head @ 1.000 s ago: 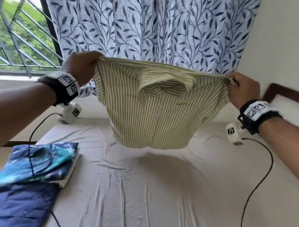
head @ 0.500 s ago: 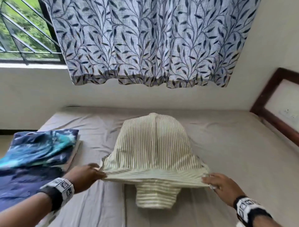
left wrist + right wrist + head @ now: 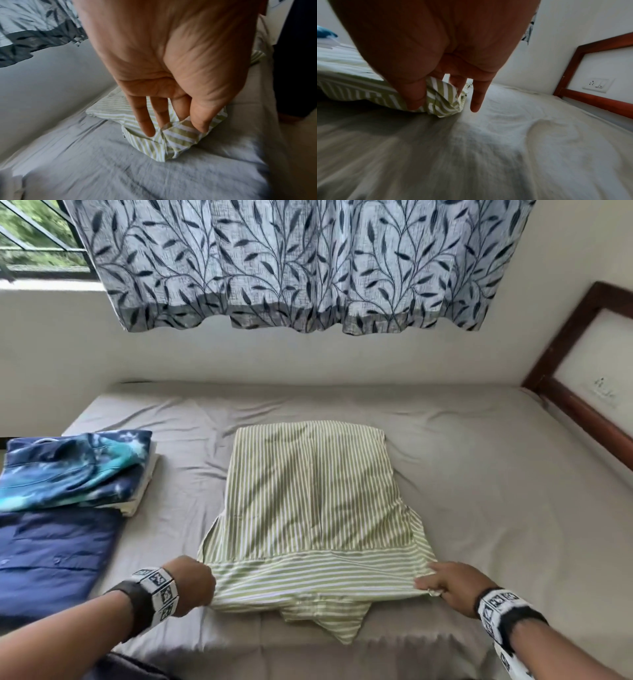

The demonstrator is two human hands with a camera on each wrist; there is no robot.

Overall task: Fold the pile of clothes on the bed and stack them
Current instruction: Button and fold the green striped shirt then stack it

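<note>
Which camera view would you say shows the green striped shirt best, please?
The head view: the whole green striped shirt lies spread on the bed, both shoulder corners held. The left wrist view shows only the corner pinched by the left hand; the right wrist view shows the right hand pinching the other corner.

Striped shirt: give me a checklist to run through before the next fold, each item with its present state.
1. Striped shirt lies on the grey bed sheet: ok.
2. Left hand pinches the near left corner: ok.
3. Right hand pinches the near right corner: ok.
4. Shirt back smooth: not ok, creases run across it.
5. Collar tucked in: not ok, it pokes out at the near edge.
6. Folded stack stays apart from the shirt: ok.
</note>
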